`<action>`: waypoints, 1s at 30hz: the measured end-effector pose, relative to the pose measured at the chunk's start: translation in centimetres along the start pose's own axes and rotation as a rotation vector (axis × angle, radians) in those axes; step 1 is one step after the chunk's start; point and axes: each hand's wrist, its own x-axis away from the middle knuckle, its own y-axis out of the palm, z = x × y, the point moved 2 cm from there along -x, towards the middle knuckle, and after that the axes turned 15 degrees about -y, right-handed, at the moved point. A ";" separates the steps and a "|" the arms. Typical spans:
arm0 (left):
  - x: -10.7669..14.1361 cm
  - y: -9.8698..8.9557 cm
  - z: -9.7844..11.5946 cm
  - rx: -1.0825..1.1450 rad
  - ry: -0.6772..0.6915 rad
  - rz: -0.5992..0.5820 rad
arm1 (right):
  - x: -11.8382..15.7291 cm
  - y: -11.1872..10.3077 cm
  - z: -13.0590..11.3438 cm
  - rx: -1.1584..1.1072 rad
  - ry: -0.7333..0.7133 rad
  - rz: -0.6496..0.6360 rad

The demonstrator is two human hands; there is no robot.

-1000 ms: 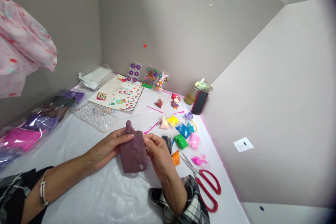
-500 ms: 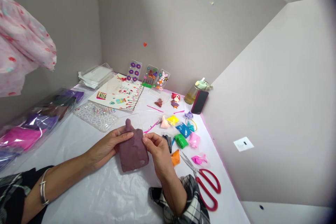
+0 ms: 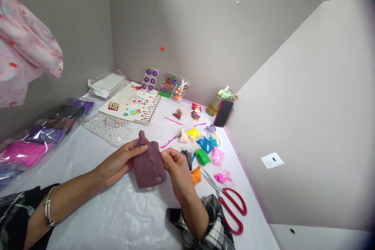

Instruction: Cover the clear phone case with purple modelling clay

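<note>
Between my hands, above the white-covered table, is a flat purplish-brown slab of modelling clay (image 3: 149,168) with a rounded knob sticking up at its top left. What lies under the clay is hidden, though a small pale patch shows near its lower right corner. My left hand (image 3: 129,160) grips the left edge, thumb on the front face and fingers behind. My right hand (image 3: 177,168) pinches the right edge between thumb and forefinger. Just right of that hand lie a black clay packet (image 3: 187,157), a green packet (image 3: 202,157) and an orange packet (image 3: 196,175).
Red-handled scissors (image 3: 231,207) lie open by my right forearm. Farther back are a phone (image 3: 223,113) leaning on a bottle (image 3: 214,105), a drawn-on notebook (image 3: 129,103) and several decorated clear cases (image 3: 168,84). Bagged clay (image 3: 32,144) lines the left side.
The slab has tilted slightly, its lower edge now a little higher in view. Both hands keep their hold in nearly the same places.
</note>
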 end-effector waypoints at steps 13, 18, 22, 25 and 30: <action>0.2 0.3 0.6 0.059 0.016 0.006 | 0.3 0.4 -0.6 0.029 -0.051 -0.067; 0.3 0.3 0.9 0.082 0.023 0.013 | 0.6 0.6 -0.7 -0.063 -0.005 -0.098; 0.5 0.1 1.1 0.107 0.058 0.046 | 0.6 0.7 -0.9 -0.092 0.041 -0.113; 0.5 0.0 1.1 0.089 0.066 0.051 | 0.5 0.7 -1.0 -0.080 0.036 -0.126; 0.3 -0.2 0.8 0.051 0.050 0.029 | 0.4 0.5 -0.9 -0.036 0.020 -0.080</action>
